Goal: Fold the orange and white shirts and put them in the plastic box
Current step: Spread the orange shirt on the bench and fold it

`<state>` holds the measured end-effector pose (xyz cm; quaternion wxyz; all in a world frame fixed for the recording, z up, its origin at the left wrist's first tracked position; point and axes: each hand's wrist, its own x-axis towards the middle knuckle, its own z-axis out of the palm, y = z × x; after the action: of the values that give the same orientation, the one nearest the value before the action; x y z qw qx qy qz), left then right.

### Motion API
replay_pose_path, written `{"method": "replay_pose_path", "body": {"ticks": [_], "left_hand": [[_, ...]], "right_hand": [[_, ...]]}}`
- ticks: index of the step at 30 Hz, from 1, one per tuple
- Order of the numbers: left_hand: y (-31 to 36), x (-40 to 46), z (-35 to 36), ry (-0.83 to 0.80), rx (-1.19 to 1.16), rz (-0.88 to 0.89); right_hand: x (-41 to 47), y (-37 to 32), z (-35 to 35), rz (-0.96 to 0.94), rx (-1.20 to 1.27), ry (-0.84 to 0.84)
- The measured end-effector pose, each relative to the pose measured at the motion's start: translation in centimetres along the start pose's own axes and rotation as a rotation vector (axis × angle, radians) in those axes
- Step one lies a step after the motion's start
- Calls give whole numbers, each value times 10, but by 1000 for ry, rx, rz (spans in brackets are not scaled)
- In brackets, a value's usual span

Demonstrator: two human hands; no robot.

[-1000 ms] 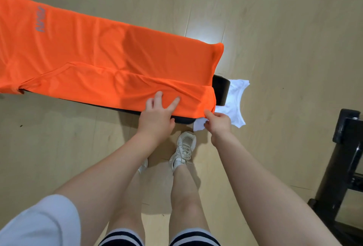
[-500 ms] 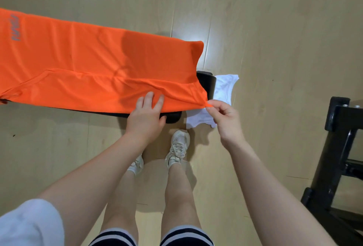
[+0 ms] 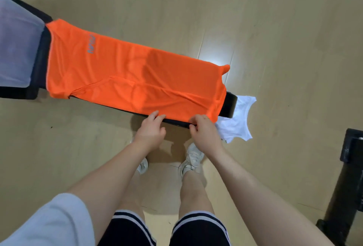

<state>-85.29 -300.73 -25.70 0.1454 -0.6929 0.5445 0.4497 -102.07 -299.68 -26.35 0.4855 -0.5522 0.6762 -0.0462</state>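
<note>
The orange shirt [image 3: 135,77] lies spread along a black padded bench [image 3: 229,105], its near side folded over toward the middle. My left hand [image 3: 151,131] pinches the shirt's near edge with curled fingers. My right hand [image 3: 203,131] grips the same edge closer to the hem corner. The white shirt [image 3: 238,122] lies crumpled on the floor past the bench's right end, partly hidden behind my right hand. A translucent plastic box [image 3: 17,49] sits at the bench's left end, cut off by the frame.
Pale wooden floor [image 3: 275,29] surrounds the bench. A black metal frame [image 3: 347,177] stands at the right edge. My legs and white shoes [image 3: 192,159] are just in front of the bench.
The view has shifted, bringing the box and the shirt's collar end into sight. My right hand moved left from the hem corner onto the near edge, close beside my left hand.
</note>
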Motion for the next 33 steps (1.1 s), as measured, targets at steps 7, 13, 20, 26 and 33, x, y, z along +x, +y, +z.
{"method": "replay_pose_path", "body": {"ticks": [7,13,20,26,33], "left_hand": [[-100,-7,-59,211,-1106,-490],[-195,35,-104,325,-1489,-583],[-284,106,-141,249,-1793,-595],[-316,121,-164,108,-1788,-430],[-336,103,-195,285,-1501,-543]], "right_hand": [[12,-115,75,-135,-212,-157],[60,-182,158,-225,-405,-95],[113,-227,240,-181,-663,48],[124,-248,252,-148,-831,173],[121,-253,258,-97,-710,22]]}}
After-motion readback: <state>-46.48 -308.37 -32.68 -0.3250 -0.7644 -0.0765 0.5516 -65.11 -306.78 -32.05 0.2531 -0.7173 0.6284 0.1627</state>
